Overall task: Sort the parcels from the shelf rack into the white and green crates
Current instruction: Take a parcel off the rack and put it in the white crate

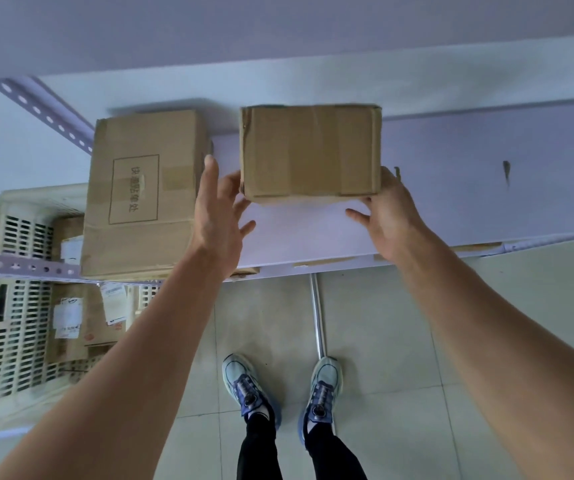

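A small taped parcel [309, 152] is resting on the white shelf [469, 188] of the rack, just right of a larger printed parcel [140, 192]. The left hand [218, 213] is touching its near-left corner, grip spread wide with straight fingers. The right hand [391, 216] is lying flat against its near-right corner, grip open and thumb held off the carton. The white crate [11, 306], below left, is holding several labelled parcels [70, 320].

Light: soft, cool, even light is washing over the white shelf [469, 188].
Shadows: a faint one is lying behind the left cardboard box [140, 188] — soft-edged.
Edges: the wide lens is bowing straight lines — corners stretching.
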